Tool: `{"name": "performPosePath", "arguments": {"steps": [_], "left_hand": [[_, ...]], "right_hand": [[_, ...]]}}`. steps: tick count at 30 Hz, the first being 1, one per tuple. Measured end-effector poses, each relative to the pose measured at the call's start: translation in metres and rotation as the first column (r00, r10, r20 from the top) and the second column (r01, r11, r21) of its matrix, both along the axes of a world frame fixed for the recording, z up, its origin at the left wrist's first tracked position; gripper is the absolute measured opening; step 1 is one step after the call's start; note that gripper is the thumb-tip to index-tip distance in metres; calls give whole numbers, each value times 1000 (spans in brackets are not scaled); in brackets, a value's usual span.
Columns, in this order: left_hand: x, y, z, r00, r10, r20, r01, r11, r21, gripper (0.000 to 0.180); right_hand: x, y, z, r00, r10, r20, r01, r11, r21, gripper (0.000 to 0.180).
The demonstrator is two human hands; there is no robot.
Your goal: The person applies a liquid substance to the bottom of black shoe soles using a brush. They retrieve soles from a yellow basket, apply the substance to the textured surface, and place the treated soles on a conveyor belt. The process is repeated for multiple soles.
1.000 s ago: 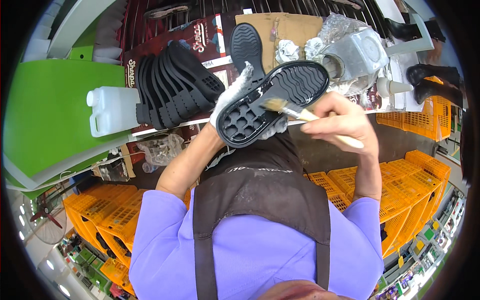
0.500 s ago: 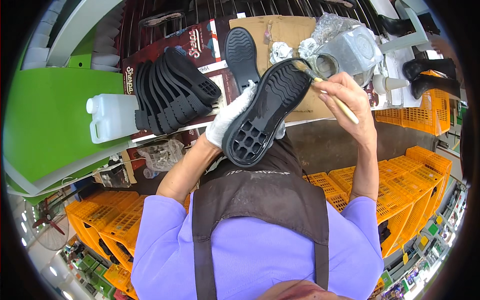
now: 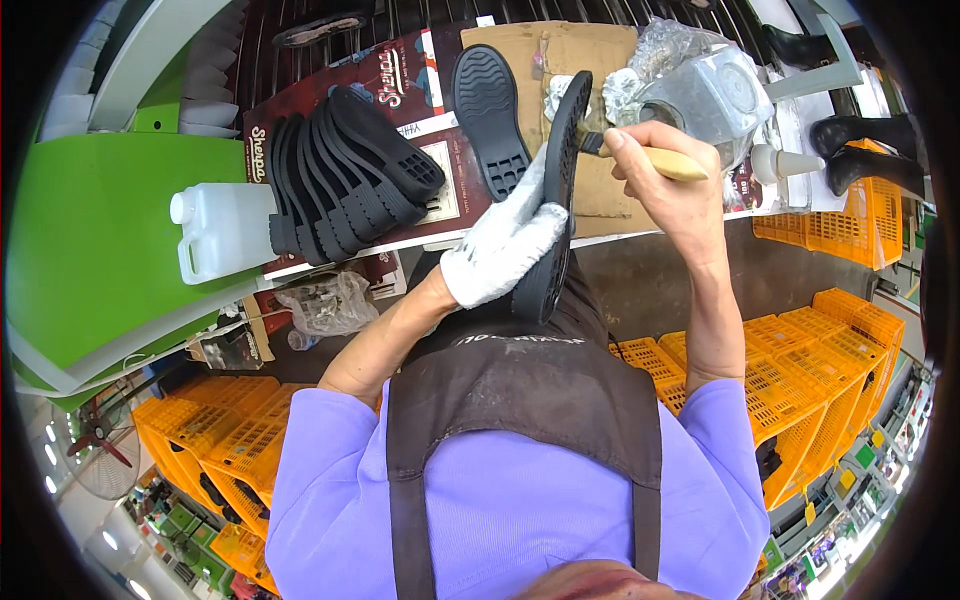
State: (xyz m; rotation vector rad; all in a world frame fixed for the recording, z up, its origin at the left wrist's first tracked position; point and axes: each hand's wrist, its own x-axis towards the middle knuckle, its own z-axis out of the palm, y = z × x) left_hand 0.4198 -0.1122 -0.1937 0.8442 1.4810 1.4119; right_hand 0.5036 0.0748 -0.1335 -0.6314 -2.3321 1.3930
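My left hand (image 3: 508, 250), in a white glove, grips a black shoe sole (image 3: 562, 200) that stands on edge, its patterned face turned to the right. In my bare right hand (image 3: 665, 185) is a paintbrush (image 3: 675, 164) with a pale wooden handle; its bristles meet the face of the sole. Another black sole (image 3: 487, 110) lies flat on the cardboard, just beyond my left hand. To the left, several black soles (image 3: 345, 180) lean together in a row. Right of the brush lies a clear plastic container (image 3: 715, 100) on its side.
A white jug (image 3: 228, 230) stands at the table's left end. Crumpled plastic (image 3: 675, 50) and a white nozzle bottle (image 3: 785, 164) are at the right. Black boots (image 3: 870, 150) lie beyond. Orange crates (image 3: 800, 370) stack on both sides of me, and a green panel (image 3: 90, 240) is far left.
My left hand has turned the sole from its flatter, face-up tilt onto its edge. My right hand has shifted slightly left and the brush now points left at the sole's face.
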Motion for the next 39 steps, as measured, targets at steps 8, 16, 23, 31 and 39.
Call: {"name": "performPosePath", "arguments": {"steps": [8,16,23,31,39], "left_hand": [[-3,-2,-29,988,129,-81,-124,990,68,70],[-9,-7,-15,945,96,312,-148,978,149,48],[-11,-4,-15,940,267,-213,-234,958,168,66],[-18,-4,-5,911,314,-267,-271,944,186,55],[-28,-3,-14,893,338,-296,-283,935,215,66]], "right_hand": [[-6,1,31,942,211,260,-113,931,-347,24],[0,3,6,900,402,-169,-312,865,394,11],[18,-16,1,928,354,-116,-322,919,226,9],[26,-21,6,915,387,-111,-367,916,163,7],[29,-22,5,938,346,3,-343,932,-120,12]]}}
